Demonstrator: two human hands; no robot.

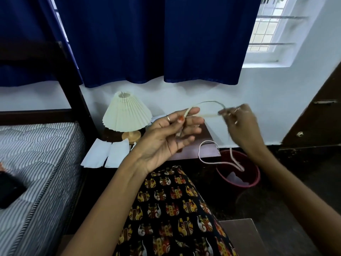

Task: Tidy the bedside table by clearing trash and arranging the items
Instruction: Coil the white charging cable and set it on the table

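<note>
We're mid-task: left hand (169, 134) and right hand (239, 122) both pinch the cord (208, 103), coiling it, while papers (107, 154) remain on the table (206, 145).
</note>
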